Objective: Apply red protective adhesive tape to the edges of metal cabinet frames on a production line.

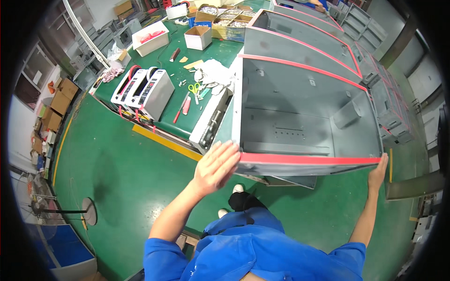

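A grey metal cabinet shell (pixel 286 122) lies with its opening facing up in front of me. Red strip (pixel 309 160) runs along its near rim and its far rim, while the left rim looks pale. My left hand (pixel 216 168) rests flat at the near left corner, fingers stretched out and held together. At the near right corner, my right hand (pixel 378 172) lies along the outer side with its fingers extended upward; part of it is turned from view. Inside the shell are a row of small holes and a bracket on the right wall (pixel 347 114).
More red-edged cabinet shells (pixel 304 40) line up beyond. On the green worktable (pixel 187 119) at left stand two white tape dispensers (pixel 149 96), green-handled scissors (pixel 193 87), a red-handled tool (pixel 180 110), a white cloth (pixel 213 75) and boxes of parts (pixel 229 23). A pedestal stands left (pixel 89 211).
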Motion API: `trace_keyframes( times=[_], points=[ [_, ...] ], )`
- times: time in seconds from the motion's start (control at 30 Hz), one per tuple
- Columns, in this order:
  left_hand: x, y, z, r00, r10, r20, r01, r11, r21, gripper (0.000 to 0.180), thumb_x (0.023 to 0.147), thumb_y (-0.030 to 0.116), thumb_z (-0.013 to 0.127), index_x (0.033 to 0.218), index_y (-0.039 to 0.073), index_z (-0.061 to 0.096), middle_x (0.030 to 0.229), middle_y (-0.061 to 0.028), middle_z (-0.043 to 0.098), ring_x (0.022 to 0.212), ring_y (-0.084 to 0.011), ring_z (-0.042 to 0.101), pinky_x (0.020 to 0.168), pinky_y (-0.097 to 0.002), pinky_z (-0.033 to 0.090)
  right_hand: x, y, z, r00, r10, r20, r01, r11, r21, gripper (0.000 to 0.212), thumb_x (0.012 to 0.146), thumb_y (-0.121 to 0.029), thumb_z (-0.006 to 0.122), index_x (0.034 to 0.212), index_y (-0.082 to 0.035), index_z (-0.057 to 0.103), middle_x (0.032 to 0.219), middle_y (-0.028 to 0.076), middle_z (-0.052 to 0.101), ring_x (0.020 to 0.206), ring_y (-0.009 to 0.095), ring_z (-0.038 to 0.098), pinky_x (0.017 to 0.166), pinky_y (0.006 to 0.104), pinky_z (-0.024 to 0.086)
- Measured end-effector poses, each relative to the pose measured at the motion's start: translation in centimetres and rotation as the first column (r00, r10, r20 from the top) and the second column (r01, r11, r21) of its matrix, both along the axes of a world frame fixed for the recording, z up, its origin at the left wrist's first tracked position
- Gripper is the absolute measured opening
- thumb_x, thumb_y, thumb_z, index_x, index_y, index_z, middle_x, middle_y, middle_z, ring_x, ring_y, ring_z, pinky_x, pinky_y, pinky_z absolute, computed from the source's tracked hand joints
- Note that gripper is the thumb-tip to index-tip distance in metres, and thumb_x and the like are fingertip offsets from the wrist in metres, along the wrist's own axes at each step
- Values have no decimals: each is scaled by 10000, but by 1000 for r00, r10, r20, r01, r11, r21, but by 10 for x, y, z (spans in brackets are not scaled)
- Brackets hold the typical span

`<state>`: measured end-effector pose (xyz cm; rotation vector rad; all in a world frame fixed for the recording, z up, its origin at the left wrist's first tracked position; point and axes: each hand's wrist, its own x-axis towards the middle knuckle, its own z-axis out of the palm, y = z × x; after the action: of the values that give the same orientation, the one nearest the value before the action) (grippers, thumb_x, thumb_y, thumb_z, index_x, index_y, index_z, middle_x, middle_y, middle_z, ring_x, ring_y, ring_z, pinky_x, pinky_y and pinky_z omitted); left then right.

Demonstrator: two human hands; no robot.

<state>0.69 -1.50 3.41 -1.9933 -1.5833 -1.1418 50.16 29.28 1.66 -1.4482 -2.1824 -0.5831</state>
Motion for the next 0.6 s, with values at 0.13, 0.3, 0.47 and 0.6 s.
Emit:
trace_keyframes(
  times=[0.13,0.3,0.47,0.6],
  points=[
    [-10,3,-6,987,-119,104,120,993,0,358,668,16,658,1009,-36,560,1053,-181,576,1003,-331,554,845,-400,473,-21,2,5,957,-154,-245,121,982,-144,563,759,80,418,1300,13,277,1330,198,318,1251,327,280,1017,379,273],
    [-20,8,-23,945,-228,233,219,974,66,296,665,41,682,947,-7,603,1020,-160,596,976,-323,569,818,-376,495,-24,-6,-2,987,-147,-62,150,988,47,517,800,14,447,1291,23,285,1326,204,323,1243,337,290,1007,395,289],
    [-27,15,-20,934,-302,191,294,953,72,210,691,71,652,895,31,620,1012,-127,600,957,-284,561,807,-388,494,-133,-79,15,996,46,-82,-36,992,122,451,814,16,400,1260,43,341,1296,204,370,1228,353,317,1014,414,277],
    [-40,24,-21,882,-439,174,419,897,139,169,719,87,608,884,54,624,1059,-99,589,993,-282,533,795,-389,483,-236,-162,21,949,293,-118,-294,956,12,406,820,-36,392,1206,90,385,1263,224,405,1212,386,337,1011,487,253]
  ],
)
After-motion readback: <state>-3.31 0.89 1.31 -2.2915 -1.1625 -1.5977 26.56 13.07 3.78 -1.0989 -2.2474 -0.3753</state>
